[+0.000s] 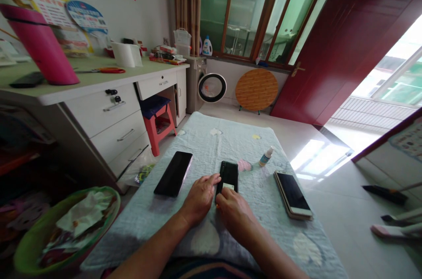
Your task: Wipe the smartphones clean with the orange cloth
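Three phones lie on a pale blue cloth (204, 147). The middle black phone (229, 174) sits under both hands. My left hand (198, 196) rests at its left edge, fingers curled against it. My right hand (233, 209) presses a small white pad (228, 186) onto the phone's lower end, fingers closed on it. A larger black phone (173, 173) lies to the left, and a gold-edged phone (293, 193) lies to the right. A small spray bottle (265, 156) and a pink cloth scrap (244, 165) lie just beyond the middle phone.
A white desk (99, 94) with drawers stands at the left, a red stool (158, 120) under it. A green basket (62, 226) of scraps sits at the lower left. A washing machine (207, 85) and a red door (346, 50) stand further back.
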The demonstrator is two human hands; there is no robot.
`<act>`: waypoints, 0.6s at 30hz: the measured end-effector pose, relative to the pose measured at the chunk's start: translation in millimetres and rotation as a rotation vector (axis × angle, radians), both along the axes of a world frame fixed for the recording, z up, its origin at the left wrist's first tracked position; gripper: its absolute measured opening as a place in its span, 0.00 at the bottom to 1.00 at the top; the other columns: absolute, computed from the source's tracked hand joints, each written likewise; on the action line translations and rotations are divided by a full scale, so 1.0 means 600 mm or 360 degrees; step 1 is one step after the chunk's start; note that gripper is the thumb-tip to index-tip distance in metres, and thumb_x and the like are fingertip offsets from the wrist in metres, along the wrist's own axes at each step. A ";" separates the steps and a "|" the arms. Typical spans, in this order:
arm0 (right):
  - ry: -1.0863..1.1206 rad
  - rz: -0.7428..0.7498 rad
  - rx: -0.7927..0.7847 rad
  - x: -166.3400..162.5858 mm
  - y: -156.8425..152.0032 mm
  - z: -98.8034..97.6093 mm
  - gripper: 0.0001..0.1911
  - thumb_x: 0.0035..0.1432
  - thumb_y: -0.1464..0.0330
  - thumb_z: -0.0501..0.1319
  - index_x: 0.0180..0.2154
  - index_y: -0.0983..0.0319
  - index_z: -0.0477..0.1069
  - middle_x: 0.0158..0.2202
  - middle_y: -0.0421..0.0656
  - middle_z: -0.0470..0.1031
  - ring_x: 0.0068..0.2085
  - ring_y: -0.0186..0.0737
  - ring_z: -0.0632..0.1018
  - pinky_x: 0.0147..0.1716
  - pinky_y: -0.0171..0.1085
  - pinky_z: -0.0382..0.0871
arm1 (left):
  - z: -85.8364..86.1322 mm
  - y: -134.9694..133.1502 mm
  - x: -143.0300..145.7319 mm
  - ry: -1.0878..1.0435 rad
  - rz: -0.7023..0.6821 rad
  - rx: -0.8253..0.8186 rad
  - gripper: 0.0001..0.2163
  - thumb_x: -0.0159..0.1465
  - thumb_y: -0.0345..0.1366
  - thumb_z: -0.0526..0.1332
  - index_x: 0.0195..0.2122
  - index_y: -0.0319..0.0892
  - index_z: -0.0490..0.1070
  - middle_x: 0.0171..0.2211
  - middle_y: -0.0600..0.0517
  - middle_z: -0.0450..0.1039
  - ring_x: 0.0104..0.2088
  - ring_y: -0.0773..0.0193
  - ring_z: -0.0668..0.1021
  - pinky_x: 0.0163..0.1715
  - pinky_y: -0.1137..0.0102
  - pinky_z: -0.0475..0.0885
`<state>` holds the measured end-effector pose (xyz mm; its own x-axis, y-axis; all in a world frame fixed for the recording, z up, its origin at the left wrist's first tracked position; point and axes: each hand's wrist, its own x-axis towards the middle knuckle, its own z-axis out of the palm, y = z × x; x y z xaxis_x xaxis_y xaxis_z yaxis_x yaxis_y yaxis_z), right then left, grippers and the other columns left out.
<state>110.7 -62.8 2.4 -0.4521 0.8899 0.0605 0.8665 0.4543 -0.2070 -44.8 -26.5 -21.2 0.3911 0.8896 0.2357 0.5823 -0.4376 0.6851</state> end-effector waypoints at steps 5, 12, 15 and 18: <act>0.0021 0.0026 -0.0005 -0.024 0.008 -0.002 0.11 0.62 0.75 0.54 0.42 0.62 0.73 0.37 0.44 0.73 0.38 0.39 0.73 0.36 0.35 0.62 | -0.001 -0.003 -0.005 -0.0011 -0.0045 -0.0007 0.25 0.64 0.29 0.48 0.64 0.41 0.57 0.53 0.47 0.74 0.55 0.57 0.71 0.56 0.58 0.64; 0.0078 -0.0184 -0.0149 0.011 -0.013 0.006 0.10 0.62 0.75 0.53 0.34 0.62 0.72 0.35 0.43 0.73 0.33 0.34 0.72 0.31 0.32 0.58 | 0.008 -0.002 0.002 0.0199 -0.0041 0.0089 0.24 0.61 0.26 0.52 0.57 0.47 0.68 0.54 0.52 0.72 0.52 0.57 0.71 0.55 0.60 0.65; 0.0096 -0.0267 -0.0191 0.034 -0.023 0.015 0.10 0.61 0.77 0.53 0.34 0.62 0.71 0.36 0.42 0.73 0.34 0.34 0.72 0.31 0.32 0.57 | 0.008 -0.001 0.005 0.0235 -0.0074 0.0124 0.19 0.61 0.27 0.55 0.51 0.50 0.74 0.56 0.55 0.72 0.52 0.56 0.70 0.55 0.59 0.65; 0.0078 -0.0312 -0.0234 0.055 -0.029 0.021 0.09 0.60 0.77 0.53 0.35 0.61 0.71 0.36 0.41 0.72 0.34 0.35 0.72 0.32 0.31 0.57 | 0.004 0.002 0.004 0.0217 -0.0062 0.0100 0.19 0.62 0.27 0.57 0.51 0.51 0.74 0.56 0.56 0.72 0.52 0.56 0.70 0.56 0.59 0.64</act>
